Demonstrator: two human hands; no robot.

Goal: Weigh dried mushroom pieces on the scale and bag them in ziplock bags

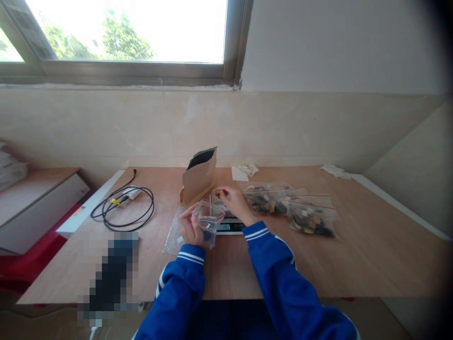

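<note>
Fingers (187,225) of the left hand (190,230) grip a small clear zip bag (208,221) just above a scale (229,225) on the desk (354,255). Right-hand fingers (222,191) pinch something too small to identify beside the open brown pouch (198,178). Tilting the bag could spill its dark contents, and a sleeve could topple the pouch.

Single head-worn view, facing forward and downward across the surface (354,264) toward wall and window (127,28); close range.
</note>
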